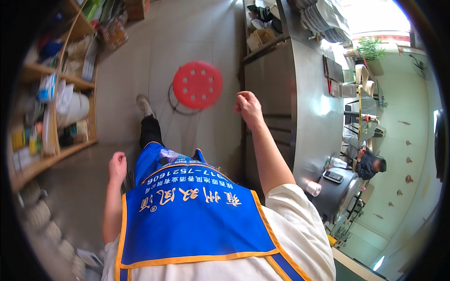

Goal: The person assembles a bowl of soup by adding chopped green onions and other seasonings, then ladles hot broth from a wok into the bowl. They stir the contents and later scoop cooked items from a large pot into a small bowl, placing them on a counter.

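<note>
My right hand (249, 107) is held out in front of me with its fingers curled in, and nothing shows in it. It is nearest to the side of a metal counter (313, 116) and to a round red stool (197, 85) with holes in its seat. My left hand (118, 165) hangs at my side, fingers loosely curled, with no object visible in it. I wear a blue apron (197, 224) with orange trim that bears writing. My shoe (144, 104) is on the tiled floor (123, 80), to the left of the stool.
Wooden shelves (79, 82) with containers and packages line the left. On the counter are stacked dishes (325, 21), a calculator (335, 87), a paper roll (313, 188) and a phone (333, 176) atop a large grey rounded appliance (328, 198). Beyond it, a person (367, 163) sits near a table (367, 119).
</note>
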Demonstrator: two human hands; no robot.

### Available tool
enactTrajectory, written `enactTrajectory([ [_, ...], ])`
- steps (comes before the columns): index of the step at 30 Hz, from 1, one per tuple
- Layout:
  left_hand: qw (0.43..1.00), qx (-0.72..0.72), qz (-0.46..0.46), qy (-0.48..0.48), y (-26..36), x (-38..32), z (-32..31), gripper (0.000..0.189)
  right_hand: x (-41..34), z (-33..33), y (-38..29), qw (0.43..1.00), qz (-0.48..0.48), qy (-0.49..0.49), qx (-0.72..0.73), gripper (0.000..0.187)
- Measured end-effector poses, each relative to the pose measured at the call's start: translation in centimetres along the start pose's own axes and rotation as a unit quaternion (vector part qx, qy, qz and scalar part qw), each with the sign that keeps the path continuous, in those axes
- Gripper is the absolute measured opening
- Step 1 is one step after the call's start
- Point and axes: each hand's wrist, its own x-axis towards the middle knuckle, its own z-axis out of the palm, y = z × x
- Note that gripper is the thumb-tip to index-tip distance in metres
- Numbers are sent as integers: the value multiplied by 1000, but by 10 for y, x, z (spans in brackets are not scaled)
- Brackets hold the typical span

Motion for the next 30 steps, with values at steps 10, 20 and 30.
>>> enactTrajectory([
  [10,994,70,-70,-37,41,351,-142,20,222,64,-2,919,206,-6,-335,35],
  [20,969,133,-167,-124,80,559,-111,21,526,-45,-58,935,265,172,162,17],
  [30,844,293,-308,-327,233,627,-30,21,946,-222,79,776,240,451,370,14],
])
